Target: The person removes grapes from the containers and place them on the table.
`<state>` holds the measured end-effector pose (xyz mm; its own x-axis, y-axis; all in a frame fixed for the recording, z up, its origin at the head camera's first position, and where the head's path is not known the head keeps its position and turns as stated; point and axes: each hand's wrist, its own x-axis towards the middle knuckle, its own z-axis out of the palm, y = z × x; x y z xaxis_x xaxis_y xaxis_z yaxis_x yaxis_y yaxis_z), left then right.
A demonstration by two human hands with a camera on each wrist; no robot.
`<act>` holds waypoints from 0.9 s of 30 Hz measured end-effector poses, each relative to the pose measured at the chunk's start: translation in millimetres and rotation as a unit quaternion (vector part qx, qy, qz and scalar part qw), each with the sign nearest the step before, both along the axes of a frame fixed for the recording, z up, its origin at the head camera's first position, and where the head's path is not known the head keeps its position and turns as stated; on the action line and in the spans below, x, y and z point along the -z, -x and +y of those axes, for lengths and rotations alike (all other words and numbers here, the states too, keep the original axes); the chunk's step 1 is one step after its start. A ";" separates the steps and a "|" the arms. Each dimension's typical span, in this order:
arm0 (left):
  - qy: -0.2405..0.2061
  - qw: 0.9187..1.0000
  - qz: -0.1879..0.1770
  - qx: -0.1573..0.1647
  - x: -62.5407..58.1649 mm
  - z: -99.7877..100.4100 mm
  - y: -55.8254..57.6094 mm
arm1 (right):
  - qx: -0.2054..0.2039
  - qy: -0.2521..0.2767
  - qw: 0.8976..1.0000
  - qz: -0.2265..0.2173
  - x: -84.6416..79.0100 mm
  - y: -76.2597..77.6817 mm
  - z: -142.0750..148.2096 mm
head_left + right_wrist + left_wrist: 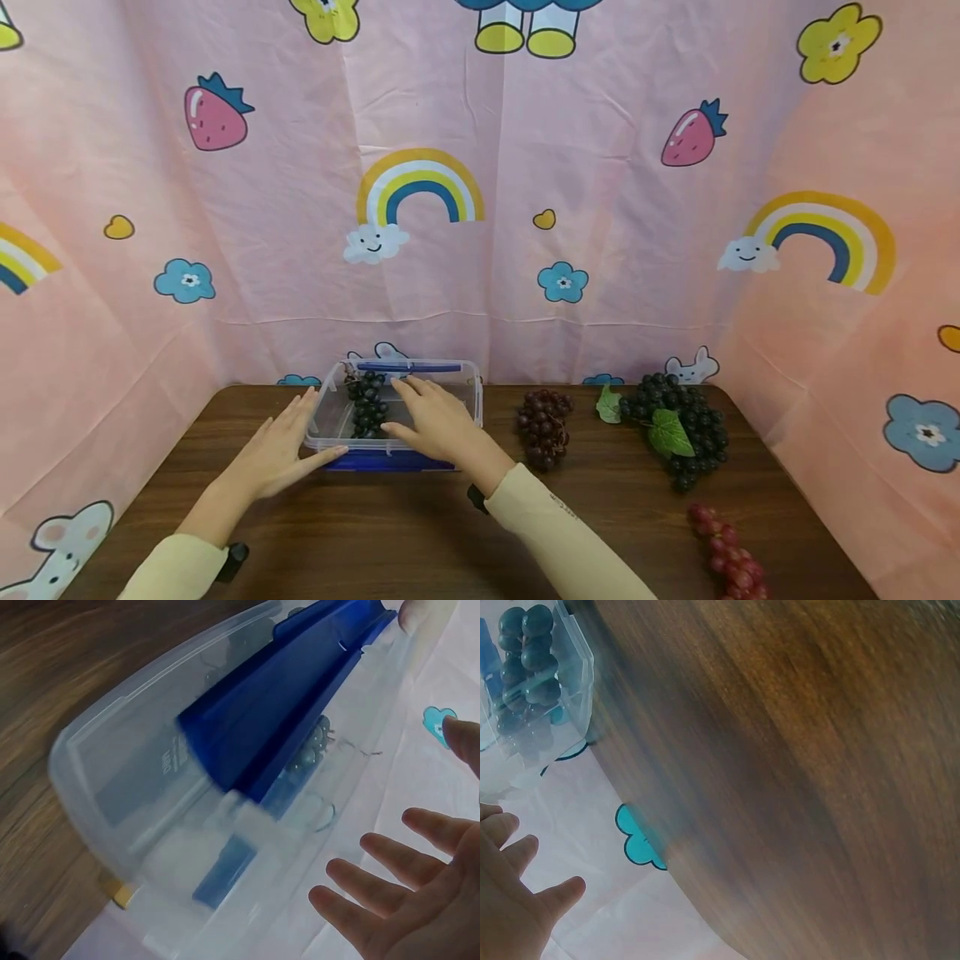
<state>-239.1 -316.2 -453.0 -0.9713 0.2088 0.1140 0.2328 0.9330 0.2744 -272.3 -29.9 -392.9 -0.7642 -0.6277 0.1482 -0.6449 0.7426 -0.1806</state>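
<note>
A clear plastic box (471, 396) with blue latches sits toward the back of the table, and a bunch of dark grapes (367, 407) lies in its left part. My left hand (276, 457) is at the box's front left corner, fingers extended and thumb spread toward the front rim. Over the right half of the box reaches my right hand (438, 421), its fingers straight and holding nothing. In the right wrist view, that hand (424, 900) is spread beside the box, near a raised blue latch (262, 697). Whether either hand touches the box, I cannot tell.
Right of the box lies a bunch of dark red grapes (543, 427). Farther right is a larger black bunch (701, 425) with green leaves. Red grapes (727, 554) lie near the front right edge of the brown table (360, 533). A patterned pink cloth (510, 275) surrounds the table.
</note>
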 end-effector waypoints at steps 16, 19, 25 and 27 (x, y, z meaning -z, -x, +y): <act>-0.003 1.000 0.005 0.004 -2.1 -0.2 0.0 | 0.063 -0.055 0.995 -0.057 4.1 24.8 -59.6; -0.002 1.000 0.006 0.004 -1.8 -0.9 0.3 | 0.078 -0.055 0.993 -0.074 6.3 30.9 -68.7; 0.000 1.000 0.005 0.004 -0.5 -1.2 0.7 | 0.108 -0.032 0.985 -0.130 15.6 41.9 -81.3; 0.000 1.000 0.005 0.004 0.1 -0.6 0.8 | 0.125 -0.029 0.981 -0.147 20.8 44.7 -85.2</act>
<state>-239.9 -316.8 -453.1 -0.9684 0.2166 0.1237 0.2430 0.9310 0.2724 -317.0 -115.1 -413.7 -0.8998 -0.4158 -0.1322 -0.3677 0.8858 -0.2832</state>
